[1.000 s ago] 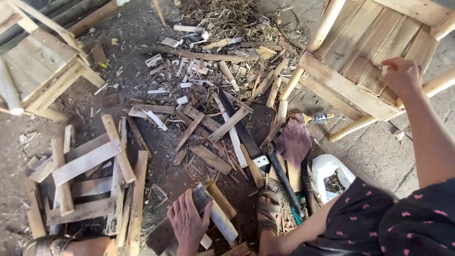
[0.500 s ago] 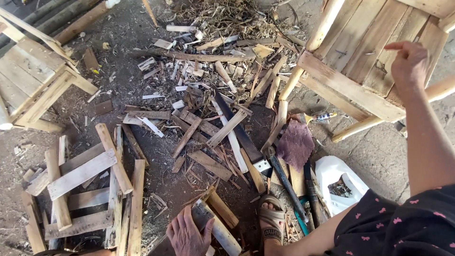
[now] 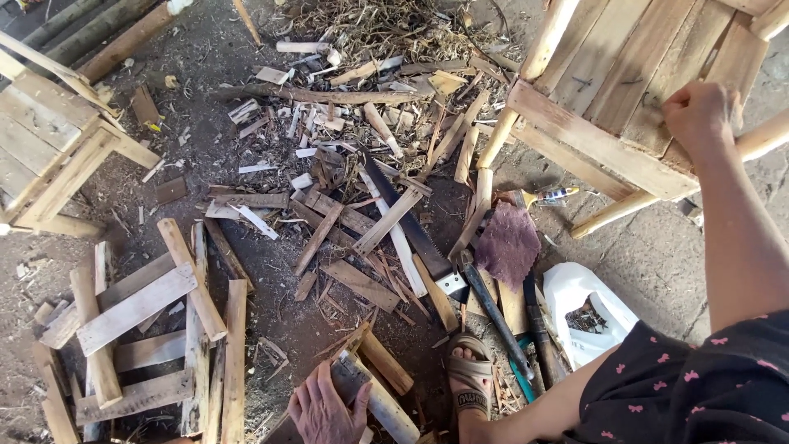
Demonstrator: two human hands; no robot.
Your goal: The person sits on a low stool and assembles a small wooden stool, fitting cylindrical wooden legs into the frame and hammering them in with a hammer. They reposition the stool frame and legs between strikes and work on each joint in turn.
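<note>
Down at the bottom edge, the left hand (image 3: 327, 409) lies flat with fingers spread on a wood offcut (image 3: 374, 395), pressing it to the dirt rather than gripping it. The right hand (image 3: 699, 111) is up at the top right, curled over the slats of a stool (image 3: 608, 90) that's tipped on its side; can't tell how tight the fingers close since they wrap out of sight. As far as progress goes, I'd say the stool looks mostly framed up, legs and slats already joined, but there's loads of loose stuff around: a saw (image 3: 411, 230) lying across the scrap, a hammer (image 3: 493, 308) by the sandalled foot (image 3: 470, 374), and a stack of slats (image 3: 140, 329) off to the left, untouched.
</note>
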